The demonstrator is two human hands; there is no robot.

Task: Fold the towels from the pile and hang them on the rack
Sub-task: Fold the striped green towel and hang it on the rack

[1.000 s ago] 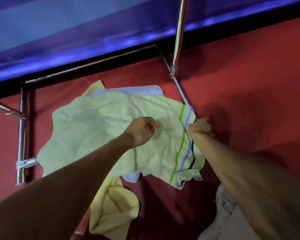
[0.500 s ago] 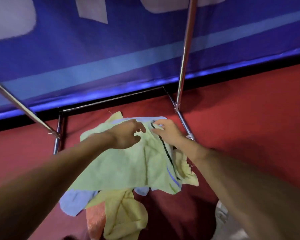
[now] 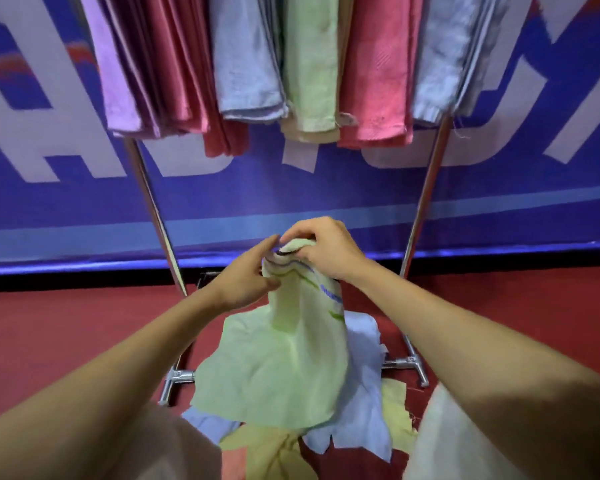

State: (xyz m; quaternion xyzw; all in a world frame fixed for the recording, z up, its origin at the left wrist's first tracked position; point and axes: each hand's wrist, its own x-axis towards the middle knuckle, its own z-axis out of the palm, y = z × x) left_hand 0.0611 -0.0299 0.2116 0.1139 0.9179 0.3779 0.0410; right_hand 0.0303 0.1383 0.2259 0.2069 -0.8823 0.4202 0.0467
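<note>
Head camera, nearest first: two bare forearms reach forward from the bottom corners toward the chrome tube rack [image 3: 426,188]. Between them, on the red floor [image 3: 66,334] in front of the rack's feet, lies the loose pile of towels [image 3: 361,410], light blue, yellow and orange cloths crumpled over one another. Above that pile, in front of the rack's two slanted posts, hangs the pale green cotton towel with a striped border [image 3: 284,368]. Its striped end is bunched at the top and the rest drops straight down, so its long axis runs vertical; whether its lower corner touches the pile I cannot tell. The left hand [image 3: 246,282] grips the bunched end from the side, thumb underneath, fingers reaching over the folds. The right hand [image 3: 326,251], just beside it, curls down over the same end and pinches the striped edge; it sits slightly higher, so nearer the rack's top. Both hands are closed on the one towel, held close together. Farther off, folded hung towels in lilac, pink, blue, green and grey [image 3: 312,64] sit packed side by side at the rack's top, whose bar is out of view. Behind the rack stands a blue banner with large white letters [image 3: 291,188]. The towel looks gathered rather than folded flat; once folded, I judge it must travel up and forward, since the hanging place lies above and beyond both hands.
</note>
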